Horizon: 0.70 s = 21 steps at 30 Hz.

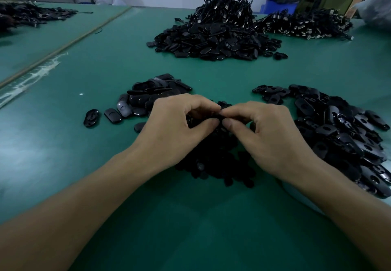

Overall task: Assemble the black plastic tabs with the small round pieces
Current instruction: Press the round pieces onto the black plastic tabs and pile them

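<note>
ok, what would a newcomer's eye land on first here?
The left hand and right hand meet fingertip to fingertip at the centre, pinching a black part too dark to make out, above the round pieces. A left tab heap and a right tab heap flank them on the green table. A bigger back heap topped with cables sits behind.

Green table; cable heap far centre; blue bin behind, right.
</note>
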### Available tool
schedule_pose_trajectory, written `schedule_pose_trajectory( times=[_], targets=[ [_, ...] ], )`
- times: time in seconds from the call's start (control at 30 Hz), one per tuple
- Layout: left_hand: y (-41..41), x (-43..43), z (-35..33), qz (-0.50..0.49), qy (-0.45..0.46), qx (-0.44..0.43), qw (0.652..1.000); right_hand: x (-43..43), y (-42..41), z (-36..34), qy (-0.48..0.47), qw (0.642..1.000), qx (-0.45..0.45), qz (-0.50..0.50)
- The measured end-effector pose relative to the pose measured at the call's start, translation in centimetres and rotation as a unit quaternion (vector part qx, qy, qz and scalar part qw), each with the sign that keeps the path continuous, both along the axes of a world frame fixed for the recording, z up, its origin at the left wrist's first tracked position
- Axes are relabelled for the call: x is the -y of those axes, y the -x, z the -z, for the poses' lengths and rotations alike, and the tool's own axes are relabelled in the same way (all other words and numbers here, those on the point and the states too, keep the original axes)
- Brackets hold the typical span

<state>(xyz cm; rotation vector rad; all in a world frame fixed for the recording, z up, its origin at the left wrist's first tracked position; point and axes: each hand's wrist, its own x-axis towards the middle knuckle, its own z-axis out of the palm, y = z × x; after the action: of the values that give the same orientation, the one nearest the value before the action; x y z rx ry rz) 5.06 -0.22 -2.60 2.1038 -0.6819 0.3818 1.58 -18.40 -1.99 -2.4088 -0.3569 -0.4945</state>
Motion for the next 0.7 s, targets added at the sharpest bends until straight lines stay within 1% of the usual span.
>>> schedule_pose_trajectory(
  times=[0.1, 0.17, 0.2, 0.27, 0.33, 0.4, 0.47, 0.53, 0.6, 0.67, 0.7],
  targets=[
    [-0.2, -0.1, 0.1, 0.010, 0.020, -0.001, 1.000, -0.2, 0.0, 0.2, -0.055, 0.998, -0.011, -0.008],
    [-0.6, -0.4, 0.2, -0.020, 0.035, 0.002, 0.999, -0.1, -0.2, 0.3, -0.080, 0.997, -0.013, 0.014],
    [-1.0, -0.7, 0.3, -0.044, 0.038, 0.009, 0.998, 0.1, -0.3, 0.4, -0.077, 0.997, -0.014, 0.028],
    [-1.9, -1.7, 0.4, -0.099, 0.049, 0.016, 0.994, 0.6, -0.5, 0.4, -0.028, 0.998, -0.027, 0.053],
    [-3.0, -2.8, 0.4, -0.157, 0.063, 0.007, 0.986, 1.2, -0.8, 0.5, 0.062, 0.994, -0.058, 0.067],
    [-3.8, -3.9, 0.5, -0.203, 0.065, -0.005, 0.977, 1.7, -1.2, 0.5, 0.159, 0.979, -0.095, 0.090],
    [-4.4, -4.7, 0.6, -0.233, 0.057, -0.020, 0.971, 2.0, -1.5, 0.3, 0.230, 0.956, -0.127, 0.129],
    [-4.7, -5.0, 0.8, -0.249, 0.040, -0.031, 0.967, 2.6, -1.9, 0.1, 0.269, 0.936, -0.158, 0.161],
    [-4.9, -5.2, 1.1, -0.254, 0.019, -0.036, 0.966, 3.1, -2.4, 0.0, 0.281, 0.921, -0.200, 0.183],
    [-5.1, -5.2, 1.2, -0.254, 0.006, -0.036, 0.966, 3.3, -2.8, -0.1, 0.287, 0.910, -0.231, 0.191],
    [-5.1, -5.3, 1.3, -0.253, 0.002, -0.034, 0.967, 3.3, -2.9, -0.3, 0.291, 0.909, -0.233, 0.188]
  ],
)
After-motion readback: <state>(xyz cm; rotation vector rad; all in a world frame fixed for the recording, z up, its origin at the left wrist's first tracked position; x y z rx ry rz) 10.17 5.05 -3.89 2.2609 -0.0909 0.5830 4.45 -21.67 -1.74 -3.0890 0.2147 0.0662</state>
